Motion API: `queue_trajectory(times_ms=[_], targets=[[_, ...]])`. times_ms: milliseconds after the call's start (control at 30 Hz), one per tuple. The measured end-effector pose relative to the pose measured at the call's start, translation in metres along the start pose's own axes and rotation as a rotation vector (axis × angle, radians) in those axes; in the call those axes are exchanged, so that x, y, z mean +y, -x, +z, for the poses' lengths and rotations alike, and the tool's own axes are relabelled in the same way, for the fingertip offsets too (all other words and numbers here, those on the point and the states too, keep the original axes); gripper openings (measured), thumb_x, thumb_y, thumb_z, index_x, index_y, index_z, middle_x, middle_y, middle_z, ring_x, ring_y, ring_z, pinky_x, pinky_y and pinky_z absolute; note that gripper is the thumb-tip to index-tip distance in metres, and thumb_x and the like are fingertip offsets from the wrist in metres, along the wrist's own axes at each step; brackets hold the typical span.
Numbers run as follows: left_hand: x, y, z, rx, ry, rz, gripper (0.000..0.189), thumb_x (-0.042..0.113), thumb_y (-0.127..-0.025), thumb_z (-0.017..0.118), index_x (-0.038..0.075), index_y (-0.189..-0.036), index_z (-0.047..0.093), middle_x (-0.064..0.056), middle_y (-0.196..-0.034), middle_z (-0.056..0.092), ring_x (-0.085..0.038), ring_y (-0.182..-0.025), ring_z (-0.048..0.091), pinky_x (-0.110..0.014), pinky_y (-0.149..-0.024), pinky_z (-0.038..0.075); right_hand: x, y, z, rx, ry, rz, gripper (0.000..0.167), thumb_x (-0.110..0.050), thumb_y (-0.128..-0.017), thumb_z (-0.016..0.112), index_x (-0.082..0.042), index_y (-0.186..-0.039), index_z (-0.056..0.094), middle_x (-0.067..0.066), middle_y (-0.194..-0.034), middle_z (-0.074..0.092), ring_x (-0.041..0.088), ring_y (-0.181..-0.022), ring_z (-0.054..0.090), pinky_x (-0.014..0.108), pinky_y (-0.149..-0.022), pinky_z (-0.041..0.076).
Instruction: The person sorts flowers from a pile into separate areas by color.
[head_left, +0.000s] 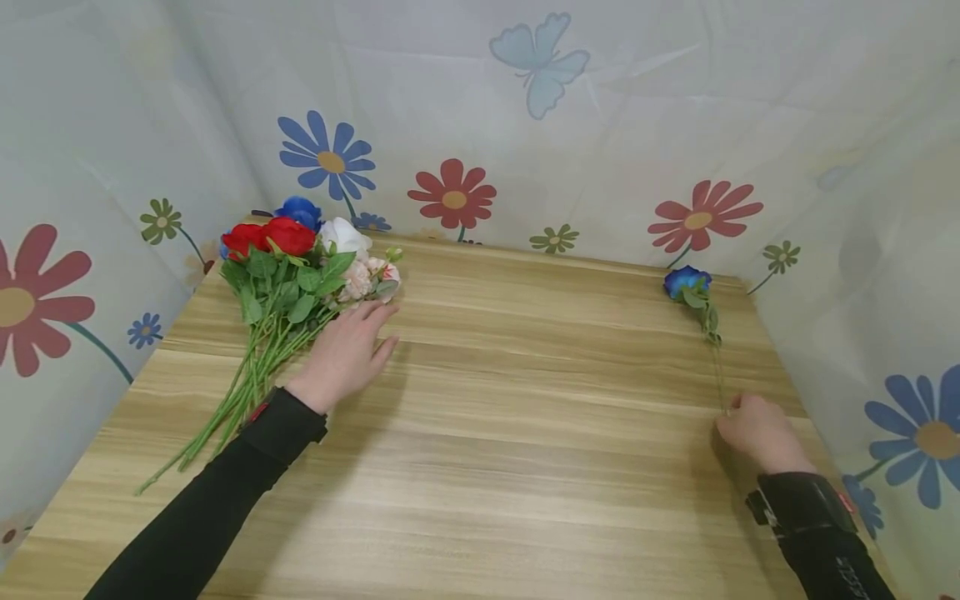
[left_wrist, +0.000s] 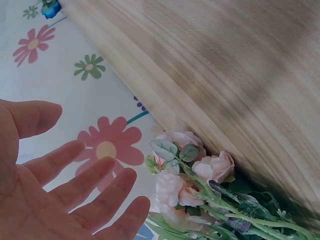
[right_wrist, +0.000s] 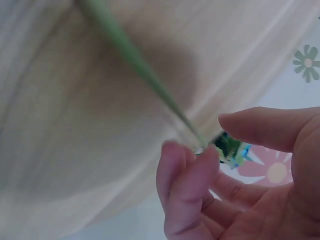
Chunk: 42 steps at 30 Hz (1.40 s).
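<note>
My left hand (head_left: pixel 347 354) is over the right side of a bunch of artificial flowers, fingers spread, holding nothing. In the left wrist view, pale pink flowers (left_wrist: pixel 172 190) are beside its fingertips. The bunch also has red roses (head_left: pixel 291 237), a white flower (head_left: pixel 344 236) and blue roses (head_left: pixel 299 212), with long green stems (head_left: pixel 243 383) pointing toward the near left. Far to the right, a single blue rose (head_left: pixel 686 282) lies with its head toward the back edge. My right hand (head_left: pixel 761 432) holds its thin stem (right_wrist: pixel 150 82) between curled fingers, thumb apart from them.
A wood-grain table (head_left: pixel 525 433) stretches between the hands. White cloth (head_left: pixel 630 125) printed with flowers and a butterfly closes off the back and both sides, meeting the table along its edges.
</note>
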<state>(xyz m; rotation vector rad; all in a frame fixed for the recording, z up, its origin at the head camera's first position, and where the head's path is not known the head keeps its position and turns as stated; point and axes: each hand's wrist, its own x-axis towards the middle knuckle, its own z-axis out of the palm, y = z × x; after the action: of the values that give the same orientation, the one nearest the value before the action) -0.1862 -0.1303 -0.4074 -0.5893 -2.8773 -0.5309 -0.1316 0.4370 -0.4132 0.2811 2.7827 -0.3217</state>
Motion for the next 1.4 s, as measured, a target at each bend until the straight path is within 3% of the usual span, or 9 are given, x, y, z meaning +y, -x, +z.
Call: queue_trajectory(times_ms=[100, 200, 367, 533, 633, 700, 867, 1000, 1400], targets=[[0.000, 0.000, -0.002, -0.002, 0.002, -0.001, 0.048, 0.021, -0.100, 0.062, 0.002, -0.144, 0.053, -0.025, -0.141, 0.057, -0.043, -0.127, 0.057, -0.056, -0.100, 0.052, -0.008, 0.004, -0.004, 0.054, 0.000, -0.013, 0.060, -0.026, -0.095, 0.050, 0.023, -0.130, 0.042, 0.050, -0.128, 0.047, 0.066, -0.110, 0.051, 0.066, -0.085, 0.050], [0.000, 0.000, -0.005, 0.007, 0.002, -0.002, 0.047, 0.021, -0.100, 0.062, 0.001, -0.143, 0.054, -0.024, -0.139, 0.058, -0.043, -0.125, 0.058, -0.055, -0.100, 0.052, -0.021, 0.009, -0.007, 0.129, -0.023, -0.058, 0.059, -0.025, -0.096, 0.053, 0.022, -0.131, 0.043, 0.045, -0.119, 0.057, 0.058, -0.098, 0.060, 0.061, -0.079, 0.052], [-0.002, 0.001, -0.012, 0.043, -0.003, 0.011, 0.044, 0.019, -0.100, 0.063, 0.001, -0.139, 0.057, -0.022, -0.132, 0.063, -0.041, -0.118, 0.062, -0.054, -0.094, 0.054, -0.055, 0.015, -0.009, 0.319, -0.156, -0.186, 0.044, -0.016, -0.095, 0.055, 0.014, -0.127, 0.053, 0.029, -0.098, 0.069, 0.035, -0.079, 0.068, 0.035, -0.063, 0.050], [-0.010, 0.002, -0.017, 0.075, -0.007, 0.024, 0.040, 0.017, -0.099, 0.064, 0.002, -0.136, 0.060, -0.020, -0.129, 0.064, -0.041, -0.111, 0.064, -0.053, -0.088, 0.055, -0.093, 0.019, -0.013, 0.399, -0.351, -0.288, 0.033, -0.014, -0.097, 0.056, 0.007, -0.122, 0.061, 0.029, -0.104, 0.069, 0.015, -0.077, 0.067, 0.020, -0.061, 0.049], [-0.015, 0.003, -0.020, 0.089, -0.012, 0.023, 0.038, 0.017, -0.098, 0.063, 0.001, -0.133, 0.061, -0.021, -0.126, 0.065, -0.041, -0.109, 0.064, -0.053, -0.087, 0.055, -0.115, 0.018, -0.011, 0.346, -0.528, -0.320, 0.034, -0.013, -0.100, 0.055, 0.008, -0.126, 0.059, 0.028, -0.110, 0.067, -0.002, -0.076, 0.062, 0.016, -0.064, 0.054], [-0.019, 0.004, -0.022, 0.094, -0.015, 0.020, 0.037, 0.016, -0.098, 0.064, 0.000, -0.132, 0.061, -0.021, -0.125, 0.065, -0.041, -0.109, 0.064, -0.053, -0.088, 0.055, -0.128, 0.018, -0.009, 0.290, -0.658, -0.324, 0.035, -0.013, -0.102, 0.055, 0.008, -0.129, 0.056, 0.020, -0.109, 0.067, -0.007, -0.077, 0.062, 0.016, -0.069, 0.056], [-0.025, 0.009, -0.027, 0.118, -0.031, 0.008, 0.034, 0.015, -0.097, 0.063, -0.002, -0.127, 0.064, -0.023, -0.120, 0.067, -0.041, -0.102, 0.066, -0.052, -0.081, 0.056, -0.154, 0.018, -0.003, 0.138, -0.913, -0.348, 0.033, -0.015, -0.105, 0.053, 0.002, -0.133, 0.052, -0.011, -0.102, 0.066, 0.002, -0.089, 0.067, 0.018, -0.082, 0.058], [-0.031, 0.014, -0.031, 0.124, -0.037, -0.028, 0.032, 0.015, -0.097, 0.063, -0.001, -0.125, 0.066, -0.022, -0.116, 0.068, -0.041, -0.097, 0.066, -0.051, -0.075, 0.056, -0.171, 0.017, 0.003, 0.052, -1.038, -0.379, 0.026, -0.017, -0.105, 0.053, -0.005, -0.128, 0.054, -0.009, -0.104, 0.068, 0.006, -0.093, 0.068, 0.019, -0.086, 0.058], [-0.048, 0.021, -0.045, 0.126, -0.058, -0.163, 0.031, 0.007, -0.097, 0.060, -0.005, -0.125, 0.063, -0.028, -0.116, 0.065, -0.046, -0.097, 0.065, -0.057, -0.079, 0.054, -0.208, 0.011, 0.009, -0.139, -1.315, -0.405, 0.018, -0.014, -0.106, 0.052, -0.009, -0.123, 0.054, -0.005, -0.104, 0.068, 0.008, -0.094, 0.067, 0.021, -0.088, 0.057]])
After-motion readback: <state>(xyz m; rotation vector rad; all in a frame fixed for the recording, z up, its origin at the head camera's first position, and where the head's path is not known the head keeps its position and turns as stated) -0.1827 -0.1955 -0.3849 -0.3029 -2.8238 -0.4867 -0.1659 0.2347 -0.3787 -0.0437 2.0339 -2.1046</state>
